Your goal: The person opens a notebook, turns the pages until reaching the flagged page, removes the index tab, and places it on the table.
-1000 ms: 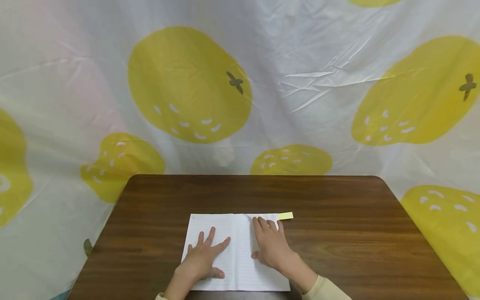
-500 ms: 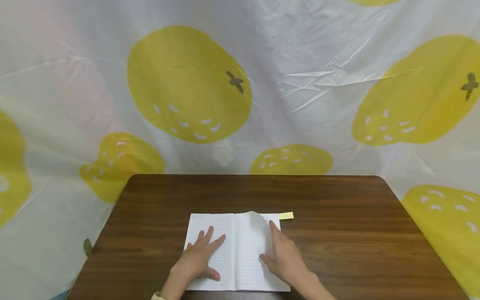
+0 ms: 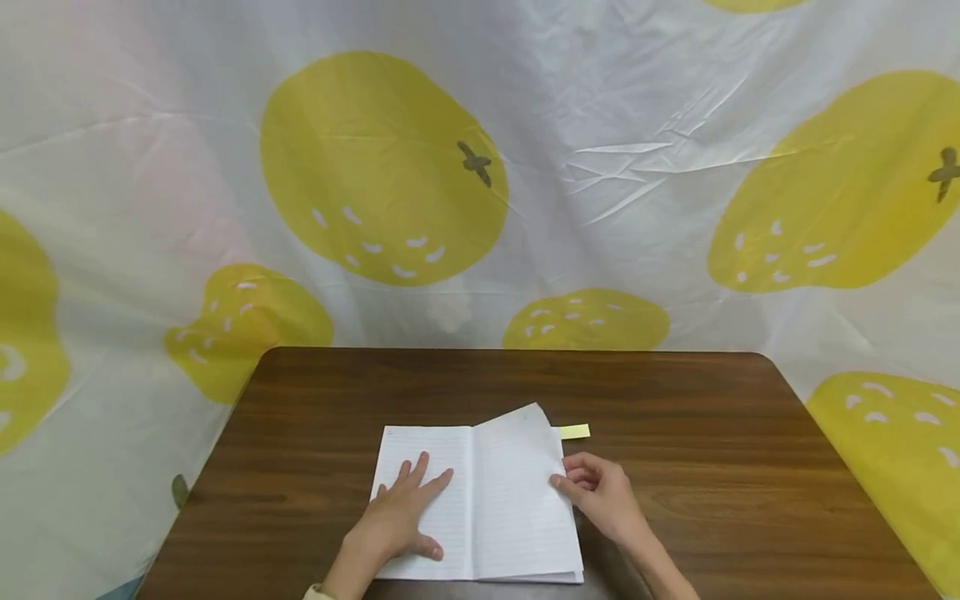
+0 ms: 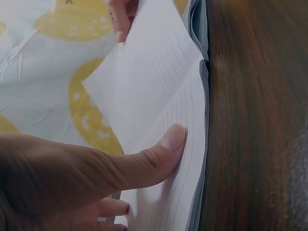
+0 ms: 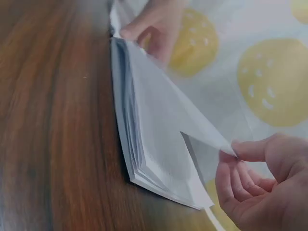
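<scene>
A lined notebook (image 3: 431,558) lies spread on the table, its white pages facing up. On the left page my left hand (image 3: 397,512) rests with fingers spread; its thumb (image 4: 168,144) lies near the fold in the left wrist view. My right hand (image 3: 603,496) pinches the outer edge of a right-hand page (image 3: 517,492) between thumb and fingertips. That page is lifted, its far corner raised above the notebook's top edge. In the right wrist view the lifted page (image 5: 202,127) slants up from the pages beneath.
A yellow sticky tab (image 3: 575,431) sticks out past the notebook's upper right edge. The dark wood table (image 3: 712,467) reaches back to a white curtain (image 3: 600,208) with large yellow fruit prints.
My right hand has gone from lying flat on the right page to its outer edge, and now lifts that page. My left hand has stayed nearly in place on the left page.
</scene>
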A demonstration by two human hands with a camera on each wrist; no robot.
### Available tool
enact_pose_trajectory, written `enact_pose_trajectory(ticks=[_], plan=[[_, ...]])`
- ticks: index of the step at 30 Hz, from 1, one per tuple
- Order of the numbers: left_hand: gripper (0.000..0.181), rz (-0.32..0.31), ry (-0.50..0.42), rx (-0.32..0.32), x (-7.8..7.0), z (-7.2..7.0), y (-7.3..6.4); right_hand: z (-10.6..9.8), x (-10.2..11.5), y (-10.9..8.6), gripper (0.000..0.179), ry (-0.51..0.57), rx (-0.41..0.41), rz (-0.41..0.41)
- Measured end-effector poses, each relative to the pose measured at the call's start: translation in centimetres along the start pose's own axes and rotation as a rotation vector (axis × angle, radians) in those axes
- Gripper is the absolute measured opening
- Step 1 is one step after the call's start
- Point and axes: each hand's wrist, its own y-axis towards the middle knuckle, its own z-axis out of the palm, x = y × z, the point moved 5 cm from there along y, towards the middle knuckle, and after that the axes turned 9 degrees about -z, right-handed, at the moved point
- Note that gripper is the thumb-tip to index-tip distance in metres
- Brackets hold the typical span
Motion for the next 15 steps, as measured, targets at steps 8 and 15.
enact_pose_trajectory(ticks=[8,15], plan=[[0.106,0.001,0.004,-0.003,0.0,0.0,0.1,-0.1,-1.6,0.2,0.022,0.167,0.022,0.146],[0.077,0.039,0.062,-0.102,-1.0,-0.7,0.5,0.9,-2.4,0.5,0.024,0.194,0.085,0.136]])
